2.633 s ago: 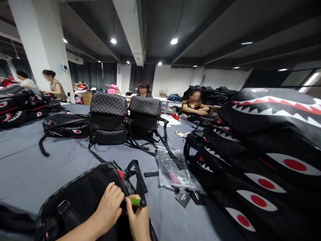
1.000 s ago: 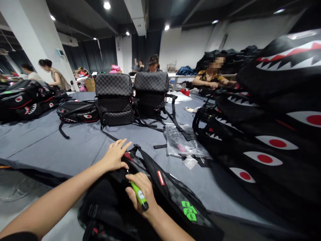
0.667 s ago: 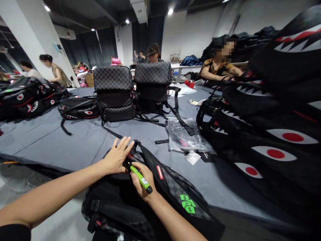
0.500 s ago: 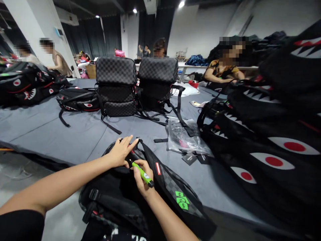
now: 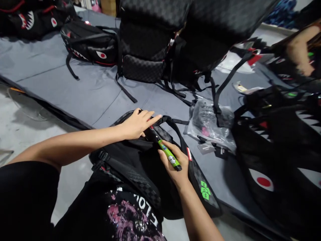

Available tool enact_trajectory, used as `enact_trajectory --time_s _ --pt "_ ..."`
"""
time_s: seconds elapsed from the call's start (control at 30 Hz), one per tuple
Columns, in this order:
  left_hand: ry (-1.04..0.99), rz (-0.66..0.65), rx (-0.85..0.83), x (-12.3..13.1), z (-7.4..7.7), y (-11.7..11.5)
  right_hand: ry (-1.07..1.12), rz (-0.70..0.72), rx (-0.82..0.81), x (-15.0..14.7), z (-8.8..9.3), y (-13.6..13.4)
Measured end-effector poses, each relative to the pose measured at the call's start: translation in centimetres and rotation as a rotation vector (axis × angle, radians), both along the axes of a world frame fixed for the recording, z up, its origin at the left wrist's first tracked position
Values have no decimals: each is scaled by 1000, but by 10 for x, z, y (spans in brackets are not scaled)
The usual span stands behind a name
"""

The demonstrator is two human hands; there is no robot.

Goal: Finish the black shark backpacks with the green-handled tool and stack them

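Note:
A black backpack (image 5: 147,160) with checkered panels and a green money-bill patch (image 5: 205,190) lies tilted at the table edge, against my body. Across its upper part rests my left hand (image 5: 136,124), its fingers stretched out and apart, with the thumb partly hidden beneath. My right hand (image 5: 177,162) is closed around a green marker pen (image 5: 168,154) with a black end. The pen's dark tip points up and left toward the backpack's opening near my left fingers. Whether the tip touches the fabric I cannot tell.
Two checkered backpacks (image 5: 144,68) stand across the grey-covered table (image 5: 82,93), beside a shark-face bag (image 5: 92,47). A clear plastic bag (image 5: 213,117) and tags (image 5: 207,148) lie right of my hands. More shark-face bags (image 5: 283,147) are piled at right. A co-worker's arm (image 5: 301,50) shows beyond.
My view has tilted down and closer, so the hands and backpack appear larger and my shirt shows. The marker stays in my right hand and my left hand stays on the backpack.

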State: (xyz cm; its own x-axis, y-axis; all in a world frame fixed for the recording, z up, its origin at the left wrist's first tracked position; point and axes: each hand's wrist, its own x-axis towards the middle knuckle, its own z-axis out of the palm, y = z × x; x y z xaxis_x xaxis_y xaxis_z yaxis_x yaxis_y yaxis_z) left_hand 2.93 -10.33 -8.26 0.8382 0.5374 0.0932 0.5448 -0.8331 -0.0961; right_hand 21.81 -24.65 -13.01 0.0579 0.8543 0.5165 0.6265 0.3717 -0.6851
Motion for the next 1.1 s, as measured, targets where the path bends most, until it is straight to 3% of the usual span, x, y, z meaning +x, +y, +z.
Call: enact_trajectory --time_s 0.1,0.23,0.4,0.63,1.1 --pt "-15 0 -8 0 0 0 4 91 -66 -4 15 3" --pt "-4 16 -33 2 0 1 -91 109 -190 -13 36 30" --pt "15 65 -30 5 0 2 -278 370 -437 -5 51 58" --pt "39 55 -15 6 -3 2 -362 262 -355 3 43 43" --pt "13 33 -35 8 -7 5 -349 246 -339 0 41 40"
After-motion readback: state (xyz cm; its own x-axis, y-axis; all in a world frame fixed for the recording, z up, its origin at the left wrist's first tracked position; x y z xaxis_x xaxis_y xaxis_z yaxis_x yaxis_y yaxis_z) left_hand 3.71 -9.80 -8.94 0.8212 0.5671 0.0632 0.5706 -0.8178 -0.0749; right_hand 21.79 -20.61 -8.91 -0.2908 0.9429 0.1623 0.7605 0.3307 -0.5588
